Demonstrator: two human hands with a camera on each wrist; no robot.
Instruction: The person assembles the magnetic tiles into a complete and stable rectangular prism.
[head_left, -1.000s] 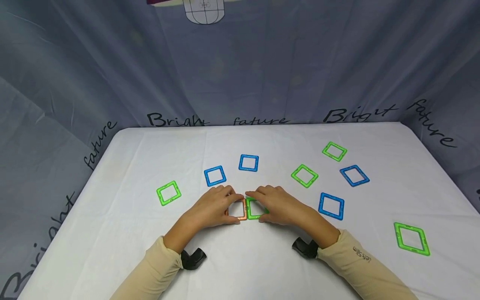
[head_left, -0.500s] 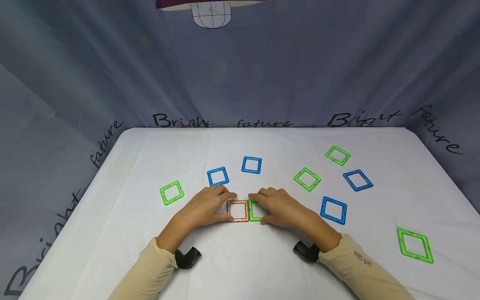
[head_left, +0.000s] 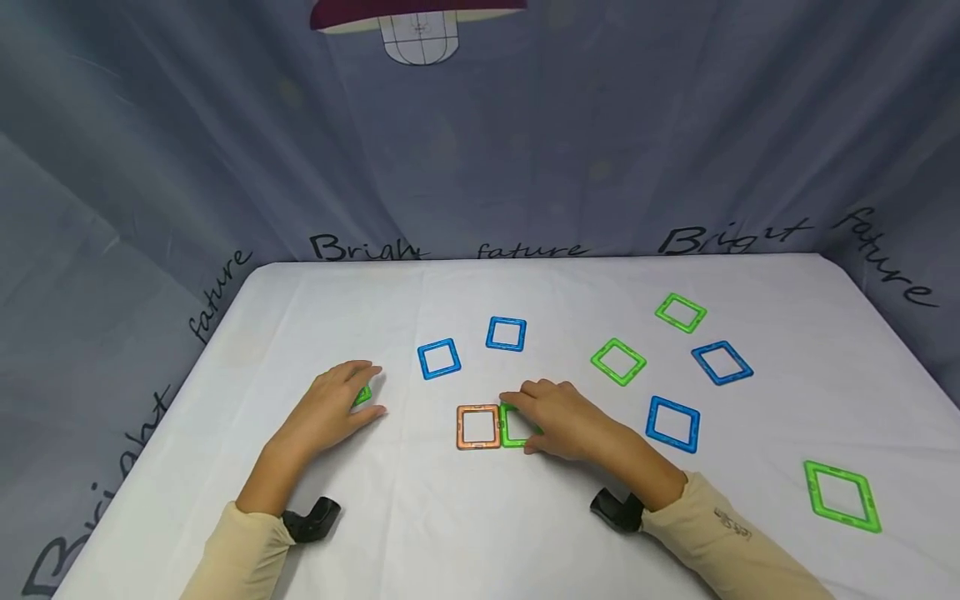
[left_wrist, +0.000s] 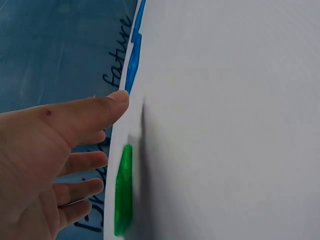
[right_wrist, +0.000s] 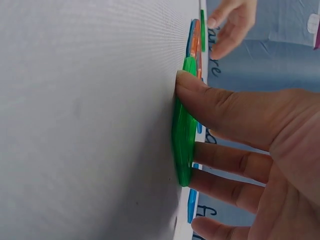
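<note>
An orange square magnetic tile [head_left: 478, 427] lies flat, edge to edge with a green square tile [head_left: 517, 427]. My right hand [head_left: 566, 421] holds that green tile, thumb at its near edge and fingers at the far one; part of it is hidden beneath the hand. In the right wrist view the thumb presses on the green tile [right_wrist: 184, 135]. My left hand [head_left: 330, 408] is over another green tile [head_left: 362, 395] at the left, mostly covered in the head view. The left wrist view shows its thumb and fingers spread, apart from that green tile [left_wrist: 124, 192].
Two blue tiles [head_left: 439, 358] lie beyond the hands. To the right are further blue tiles [head_left: 672, 423] and green tiles [head_left: 618, 362], with one green tile [head_left: 842, 497] near the right side. The white-covered table [head_left: 450, 533] meets a grey curtain [head_left: 525, 150] at its back edge.
My left hand has left the orange tile and moved left to the green tile there. The right hand stays at its green tile beside the orange one.
</note>
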